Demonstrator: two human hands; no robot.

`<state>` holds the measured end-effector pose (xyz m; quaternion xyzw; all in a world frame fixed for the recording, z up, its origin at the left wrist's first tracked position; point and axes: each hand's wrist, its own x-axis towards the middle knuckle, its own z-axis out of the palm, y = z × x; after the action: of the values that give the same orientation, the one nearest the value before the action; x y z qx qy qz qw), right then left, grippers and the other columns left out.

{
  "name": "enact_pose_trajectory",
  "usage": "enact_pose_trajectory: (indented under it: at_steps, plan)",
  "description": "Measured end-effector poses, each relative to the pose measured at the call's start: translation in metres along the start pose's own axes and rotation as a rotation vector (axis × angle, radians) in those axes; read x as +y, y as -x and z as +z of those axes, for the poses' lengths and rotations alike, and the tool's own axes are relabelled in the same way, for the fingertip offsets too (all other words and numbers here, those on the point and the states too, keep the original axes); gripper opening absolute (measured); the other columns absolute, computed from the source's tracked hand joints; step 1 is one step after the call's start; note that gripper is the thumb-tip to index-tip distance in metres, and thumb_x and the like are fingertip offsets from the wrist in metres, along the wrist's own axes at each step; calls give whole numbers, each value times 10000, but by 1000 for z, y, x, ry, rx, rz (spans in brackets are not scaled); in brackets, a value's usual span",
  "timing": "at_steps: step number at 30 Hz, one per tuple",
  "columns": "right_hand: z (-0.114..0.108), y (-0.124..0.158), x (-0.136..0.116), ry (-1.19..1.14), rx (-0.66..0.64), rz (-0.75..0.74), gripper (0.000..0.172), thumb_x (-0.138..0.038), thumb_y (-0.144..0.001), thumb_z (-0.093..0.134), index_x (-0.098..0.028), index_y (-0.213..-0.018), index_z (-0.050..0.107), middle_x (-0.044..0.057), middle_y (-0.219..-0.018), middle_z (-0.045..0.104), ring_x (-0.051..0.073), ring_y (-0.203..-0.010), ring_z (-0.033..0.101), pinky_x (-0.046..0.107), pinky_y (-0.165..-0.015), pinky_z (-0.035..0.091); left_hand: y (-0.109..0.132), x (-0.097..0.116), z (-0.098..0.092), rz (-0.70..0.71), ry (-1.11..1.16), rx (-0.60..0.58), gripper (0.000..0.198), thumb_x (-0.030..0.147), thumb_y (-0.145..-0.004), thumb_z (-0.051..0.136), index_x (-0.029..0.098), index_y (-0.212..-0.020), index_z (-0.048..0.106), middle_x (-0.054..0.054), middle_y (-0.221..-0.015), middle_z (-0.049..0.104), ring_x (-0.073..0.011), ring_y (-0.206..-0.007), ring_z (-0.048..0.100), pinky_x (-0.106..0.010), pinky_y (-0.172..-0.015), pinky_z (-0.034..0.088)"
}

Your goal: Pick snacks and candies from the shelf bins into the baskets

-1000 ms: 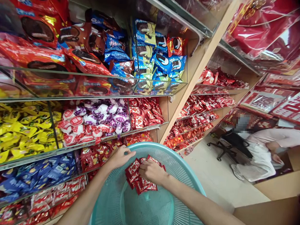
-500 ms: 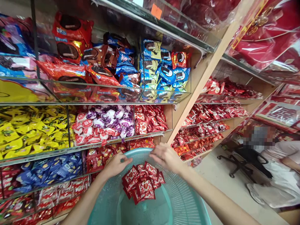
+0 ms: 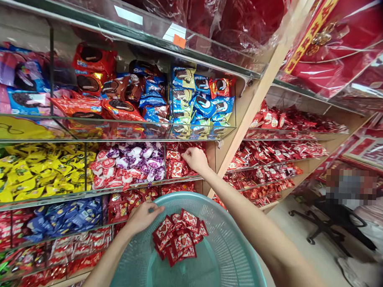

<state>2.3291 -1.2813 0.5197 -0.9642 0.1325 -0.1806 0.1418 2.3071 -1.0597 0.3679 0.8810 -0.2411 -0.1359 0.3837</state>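
Note:
A teal plastic basket (image 3: 228, 253) sits low in front of me, with a pile of small red candy packets (image 3: 178, 237) inside it. My left hand (image 3: 142, 217) grips the basket's far rim. My right hand (image 3: 194, 159) reaches into a shelf compartment of the same red candy packets (image 3: 176, 166), fingers curled down onto them; whether a packet is in them is hidden.
Glass-fronted shelves (image 3: 116, 136) hold blue and red cookie packs, yellow sweets, purple-and-white sweets and blue packets. More red packets fill the shelves at right (image 3: 272, 154). A seated person (image 3: 359, 195) and an office chair (image 3: 327, 223) are at the right on the floor.
My right hand left the pile in the basket and rose to the shelf compartment of red packets. The left hand stayed on the rim. The view tilted upward.

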Motion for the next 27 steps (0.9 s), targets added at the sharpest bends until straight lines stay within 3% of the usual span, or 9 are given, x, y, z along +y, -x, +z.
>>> enact_pose_trajectory:
  at_steps: [5, 11, 15, 21, 24, 27]
  plan:
    - [9, -10, -12, 50, -85, 100, 195, -326, -789, 549, -201, -827, 694, 108, -933, 699, 237, -911, 635, 301, -726, 444, 8, 2, 0, -35, -8, 13, 522, 673, -763, 400, 217, -629, 614, 5, -758, 612, -184, -725, 574, -270, -674, 399]
    - [10, -14, -15, 65, -99, 131, 222, -293, -767, 556, -169, -904, 680, 133, -988, 685, 248, -929, 637, 314, -749, 462, 14, 2, -3, -55, 42, 68, 509, 666, -738, 436, 211, -625, 633, -2, -750, 635, -190, -720, 574, -272, -671, 407]
    - [7, -17, -15, 19, -80, 143, 199, -294, -758, 553, -162, -839, 678, 136, -950, 689, 240, -893, 638, 298, -723, 445, 14, 6, -6, -66, 41, 67, 504, 658, -734, 444, 209, -614, 637, 2, -745, 650, -183, -702, 571, -267, -661, 400]
    - [-3, 1, 7, -296, 61, -7, 191, -260, -758, 499, -168, -631, 609, 26, -649, 636, 144, -638, 562, 244, -611, 374, 12, 8, -10, -66, 17, 53, 514, 668, -735, 439, 212, -601, 635, 11, -704, 634, -177, -704, 565, -264, -672, 398]
    - [-13, 24, 25, -499, 154, -101, 192, -270, -757, 496, -163, -615, 569, -13, -574, 562, 113, -555, 479, 237, -566, 350, 10, 7, -10, -72, 35, 54, 499, 669, -718, 458, 222, -627, 659, 11, -706, 646, -178, -691, 564, -263, -651, 402]
    - [-27, 46, 40, -649, 231, -98, 205, -311, -777, 509, -159, -652, 565, -27, -574, 518, 100, -533, 420, 233, -536, 335, 8, 8, -9, -73, 44, 45, 510, 679, -707, 460, 218, -625, 664, 7, -708, 650, -184, -699, 567, -267, -655, 409]
